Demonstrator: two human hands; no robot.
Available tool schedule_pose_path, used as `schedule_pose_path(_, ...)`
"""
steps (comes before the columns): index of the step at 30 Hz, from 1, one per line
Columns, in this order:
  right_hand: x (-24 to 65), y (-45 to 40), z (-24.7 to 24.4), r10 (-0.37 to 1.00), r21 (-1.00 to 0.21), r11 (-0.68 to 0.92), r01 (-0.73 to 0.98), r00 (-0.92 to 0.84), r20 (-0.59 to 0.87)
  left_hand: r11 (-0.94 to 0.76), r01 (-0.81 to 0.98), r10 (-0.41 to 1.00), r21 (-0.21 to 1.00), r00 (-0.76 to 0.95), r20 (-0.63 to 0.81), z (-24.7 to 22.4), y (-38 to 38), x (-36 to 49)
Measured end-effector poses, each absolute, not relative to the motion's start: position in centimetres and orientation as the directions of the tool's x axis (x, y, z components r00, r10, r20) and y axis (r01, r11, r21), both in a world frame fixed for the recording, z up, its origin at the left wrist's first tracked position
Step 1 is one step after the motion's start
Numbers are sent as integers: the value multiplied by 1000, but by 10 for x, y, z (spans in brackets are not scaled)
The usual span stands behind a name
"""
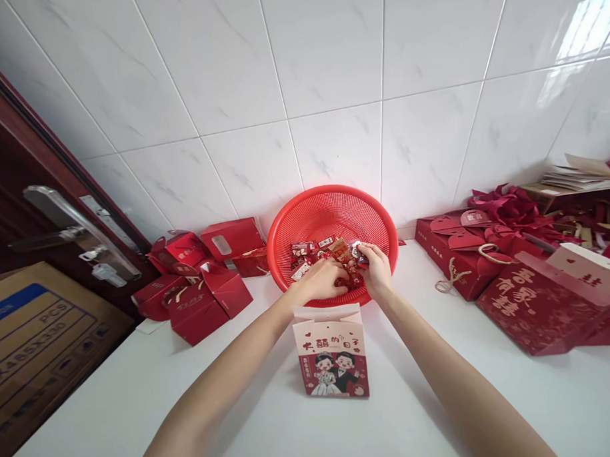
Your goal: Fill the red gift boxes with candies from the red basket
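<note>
A red plastic basket [336, 201] leans against the tiled wall, with small wrapped packets [302, 250] in its lower part. Both hands reach into it. My left hand [325, 280] has its fingers curled down among the packets; what they hold, if anything, is hidden. At the basket's right side, my right hand [376, 269] pinches a small dark red and white packet [358, 254]. Between my forearms, in front of the basket, a pink and red paper box [333, 356] with a cartoon couple stands upright on the white table [278, 427].
Several red gift boxes [210, 298] stand left of the basket. More red boxes [537, 303], some with rope handles, and dark red ribbons [508, 207] lie at the right. A large cardboard carton [45, 353] and a door handle [79, 227] are at the far left.
</note>
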State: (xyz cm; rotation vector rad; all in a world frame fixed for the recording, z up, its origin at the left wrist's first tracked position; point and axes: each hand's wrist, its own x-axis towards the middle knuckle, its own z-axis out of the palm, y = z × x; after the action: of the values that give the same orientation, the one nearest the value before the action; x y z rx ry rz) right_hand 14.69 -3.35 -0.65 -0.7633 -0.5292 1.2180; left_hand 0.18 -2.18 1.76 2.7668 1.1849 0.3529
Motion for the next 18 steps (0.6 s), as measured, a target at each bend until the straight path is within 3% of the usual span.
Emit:
schedule_pose_path(9,148,-36,-5,961,-770,137,-623,271,-48,-620,775,785,125,611,102,24,-17,4)
schedule_pose_path(18,148,-38,-1,966,-767,130,-628,256,-46,-584,787,811,197,574,113,8,-20,16)
